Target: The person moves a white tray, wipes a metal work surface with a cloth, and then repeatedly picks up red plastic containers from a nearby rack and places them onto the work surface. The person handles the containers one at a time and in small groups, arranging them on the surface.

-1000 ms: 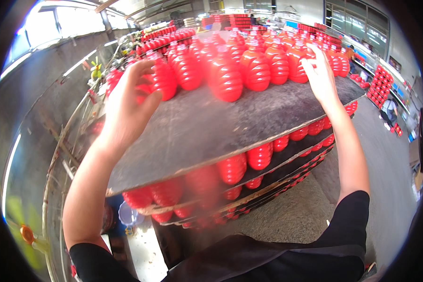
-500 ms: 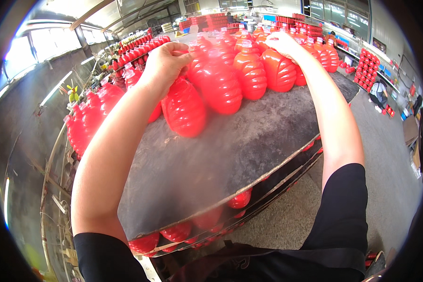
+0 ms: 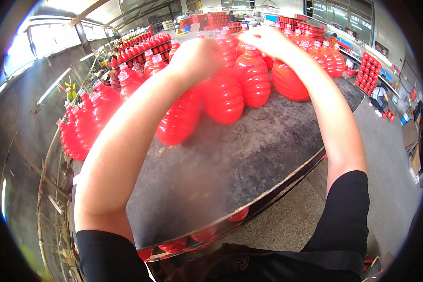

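Observation:
Red ribbed plastic bottles with narrow necks crowd the far side of a dark board. My left hand [image 3: 198, 58], bright and smeared by motion, is over the necks of the front bottles; its fingers do not show clearly. Below its wrist stands a front-left bottle [image 3: 177, 123], and a second ribbed bottle [image 3: 224, 101] is just right of it. My right hand [image 3: 264, 41] reaches over the bottle tops farther back, fingertips pointing left and washed out by light. Beneath its wrist is a rounder red bottle [image 3: 289, 83], its neck hidden. Between the hands stands another bottle [image 3: 252, 80].
The dark board [image 3: 230, 164] has a worn front edge, with more red bottles [image 3: 204, 233] on a layer below. Other red bottles [image 3: 82, 127] line its left side. A stacked red rack [image 3: 367, 73] and a crouching person [image 3: 378, 99] are at the far right.
My left hand has moved to the right across the bottle tops. The right hand has shifted slightly left, its fingers now pointing inward. The bottles appear a little lower in the view.

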### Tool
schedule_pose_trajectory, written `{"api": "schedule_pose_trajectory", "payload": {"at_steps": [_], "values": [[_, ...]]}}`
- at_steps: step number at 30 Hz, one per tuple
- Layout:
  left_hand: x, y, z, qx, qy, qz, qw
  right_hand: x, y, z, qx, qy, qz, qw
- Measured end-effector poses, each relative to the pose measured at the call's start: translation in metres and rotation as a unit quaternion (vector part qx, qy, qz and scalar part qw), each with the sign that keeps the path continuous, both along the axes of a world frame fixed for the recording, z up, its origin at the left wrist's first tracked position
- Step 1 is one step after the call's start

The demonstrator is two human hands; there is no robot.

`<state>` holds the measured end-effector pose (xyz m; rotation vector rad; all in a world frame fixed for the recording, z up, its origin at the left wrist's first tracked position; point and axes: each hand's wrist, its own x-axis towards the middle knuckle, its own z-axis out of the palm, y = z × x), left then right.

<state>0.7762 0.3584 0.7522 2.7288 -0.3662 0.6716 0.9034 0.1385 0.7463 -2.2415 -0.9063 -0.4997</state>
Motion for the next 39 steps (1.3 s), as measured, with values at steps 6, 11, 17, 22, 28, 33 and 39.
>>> {"api": "schedule_pose_trajectory", "payload": {"at_steps": [6, 11, 17, 22, 28, 33, 39], "values": [[-0.041, 0.018, 0.004, -0.077, -0.036, -0.003, 0.996, -0.033, -0.002, -0.013, -0.04, -0.15, -0.051, 0.987], [-0.121, 0.034, 0.018, -0.204, -0.024, -0.002, 0.979, -0.104, -0.007, -0.015, 0.005, -0.141, -0.064, 0.988], [-0.291, 0.063, 0.043, -0.167, -0.091, 0.021, 0.982, -0.239, -0.004, 0.01, 0.032, -0.15, 0.031, 0.988], [-0.474, 0.076, 0.036, -0.229, -0.132, 0.033, 0.964, -0.361, 0.021, 0.025, 0.052, -0.158, 0.172, 0.971], [-0.697, 0.052, -0.028, -0.135, -0.109, 0.154, 0.973, -0.518, 0.064, 0.003, 0.094, 0.12, 0.402, 0.903], [-0.828, 0.03, -0.127, -0.232, 0.063, 0.286, 0.928, -0.62, 0.115, -0.062, 0.004, 0.211, 0.507, 0.836], [-0.934, 0.016, -0.232, -0.224, 0.049, 0.478, 0.848, -0.715, 0.197, -0.149, -0.17, 0.207, 0.602, 0.752]]}}
